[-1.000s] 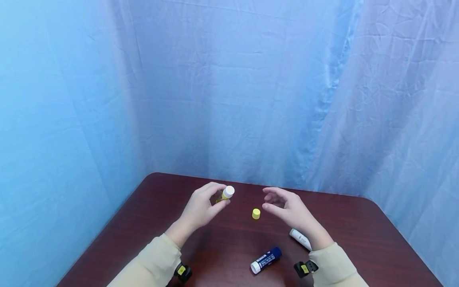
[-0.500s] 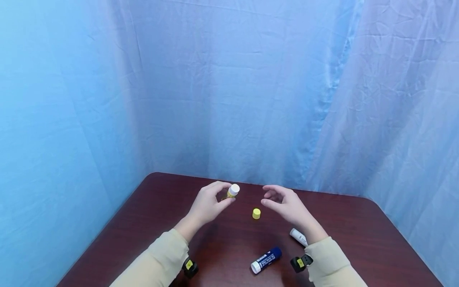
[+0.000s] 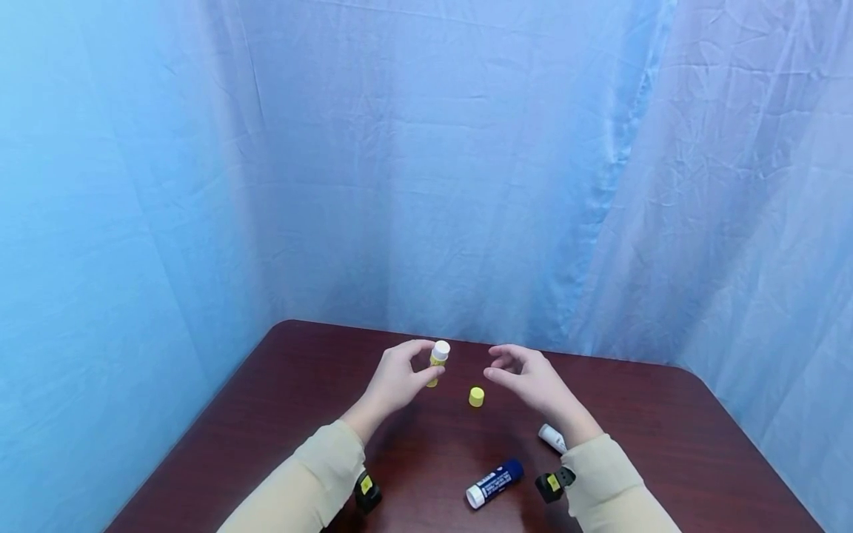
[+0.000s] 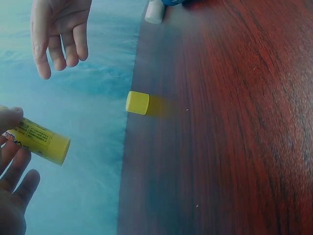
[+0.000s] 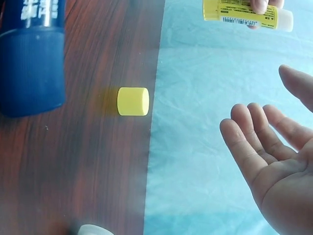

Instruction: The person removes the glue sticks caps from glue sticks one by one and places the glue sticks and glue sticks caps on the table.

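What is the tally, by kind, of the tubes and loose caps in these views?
Tubes: 3 (yellow tube in the left hand; blue tube and partly hidden white tube on the table)
Loose caps: 1 (yellow cap on the table)
Total: 4

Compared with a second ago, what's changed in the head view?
The left hand has moved right, toward the right hand, carrying the yellow stick, which is now more upright. The right hand has edged slightly left, holding nothing. The hands took hold of and let go of nothing. Unmoved: cap, blue stick, white tube.
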`<state>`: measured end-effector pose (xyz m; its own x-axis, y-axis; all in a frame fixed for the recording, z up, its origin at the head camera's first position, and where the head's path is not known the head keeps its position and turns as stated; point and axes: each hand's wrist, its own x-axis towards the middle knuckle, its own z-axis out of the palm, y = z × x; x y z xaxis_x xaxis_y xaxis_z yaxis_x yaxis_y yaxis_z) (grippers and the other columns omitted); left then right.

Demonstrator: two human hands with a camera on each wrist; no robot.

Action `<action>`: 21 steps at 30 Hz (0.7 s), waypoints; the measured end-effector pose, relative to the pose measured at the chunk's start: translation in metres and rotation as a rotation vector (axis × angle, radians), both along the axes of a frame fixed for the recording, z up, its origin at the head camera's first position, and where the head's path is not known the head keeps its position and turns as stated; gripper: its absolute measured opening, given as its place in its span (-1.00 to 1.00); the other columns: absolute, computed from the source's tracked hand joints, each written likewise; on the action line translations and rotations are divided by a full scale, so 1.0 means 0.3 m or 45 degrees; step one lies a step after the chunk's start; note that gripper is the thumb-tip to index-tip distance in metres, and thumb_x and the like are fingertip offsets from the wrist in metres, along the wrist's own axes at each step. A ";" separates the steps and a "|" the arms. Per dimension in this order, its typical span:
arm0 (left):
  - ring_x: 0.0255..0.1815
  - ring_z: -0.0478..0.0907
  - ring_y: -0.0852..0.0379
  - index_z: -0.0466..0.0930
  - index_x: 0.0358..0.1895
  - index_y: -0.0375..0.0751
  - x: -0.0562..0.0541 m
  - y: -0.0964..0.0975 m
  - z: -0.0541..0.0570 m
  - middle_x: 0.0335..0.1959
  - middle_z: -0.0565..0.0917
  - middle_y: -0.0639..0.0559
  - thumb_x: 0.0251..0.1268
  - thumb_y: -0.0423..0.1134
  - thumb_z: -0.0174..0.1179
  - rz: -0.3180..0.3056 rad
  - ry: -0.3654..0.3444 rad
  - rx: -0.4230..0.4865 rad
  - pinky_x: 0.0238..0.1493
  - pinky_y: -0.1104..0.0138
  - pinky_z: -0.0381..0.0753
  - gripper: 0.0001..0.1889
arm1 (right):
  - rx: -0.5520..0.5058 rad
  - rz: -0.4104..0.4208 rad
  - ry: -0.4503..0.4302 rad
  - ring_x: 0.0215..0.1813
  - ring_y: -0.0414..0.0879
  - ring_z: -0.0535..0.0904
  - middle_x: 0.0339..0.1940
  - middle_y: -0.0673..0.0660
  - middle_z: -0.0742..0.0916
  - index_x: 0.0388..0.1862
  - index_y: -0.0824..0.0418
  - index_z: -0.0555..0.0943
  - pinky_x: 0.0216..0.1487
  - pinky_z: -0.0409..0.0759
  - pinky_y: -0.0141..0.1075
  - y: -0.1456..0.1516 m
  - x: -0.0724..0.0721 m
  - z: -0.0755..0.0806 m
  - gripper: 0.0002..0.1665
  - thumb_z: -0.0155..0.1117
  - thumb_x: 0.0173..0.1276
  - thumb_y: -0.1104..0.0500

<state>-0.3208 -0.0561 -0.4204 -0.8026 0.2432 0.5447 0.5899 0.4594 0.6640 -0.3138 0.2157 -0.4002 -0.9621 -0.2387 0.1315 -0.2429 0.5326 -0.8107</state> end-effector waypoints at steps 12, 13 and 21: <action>-0.26 0.63 0.05 0.68 0.14 -0.20 -0.036 0.018 -0.046 -0.11 0.72 -0.01 0.22 -0.30 0.48 0.026 -0.163 0.091 -0.22 0.28 0.65 -0.59 | -0.106 -0.007 -0.118 -0.08 0.00 0.69 -0.07 0.12 0.71 0.28 0.19 0.58 -0.01 0.68 -0.06 -0.010 -0.030 -0.033 -0.42 0.46 0.36 -0.01; -0.26 0.63 0.06 0.68 0.14 -0.21 -0.039 0.021 -0.050 -0.11 0.72 -0.01 0.22 -0.30 0.48 0.029 -0.166 0.091 -0.21 0.28 0.65 -0.59 | -0.117 -0.002 -0.130 -0.06 0.01 0.68 -0.06 0.13 0.71 0.28 0.21 0.58 0.00 0.68 -0.04 -0.012 -0.034 -0.036 -0.41 0.46 0.36 0.00; -0.25 0.62 0.13 0.68 0.13 -0.18 -0.052 0.046 -0.072 -0.15 0.73 0.03 0.24 -0.24 0.48 0.073 -0.287 0.077 -0.16 0.24 0.65 -0.60 | -0.106 -0.022 -0.189 -0.01 0.00 0.69 -0.02 0.15 0.73 0.28 0.24 0.58 -0.02 0.69 -0.05 -0.028 -0.050 -0.054 -0.40 0.48 0.34 0.04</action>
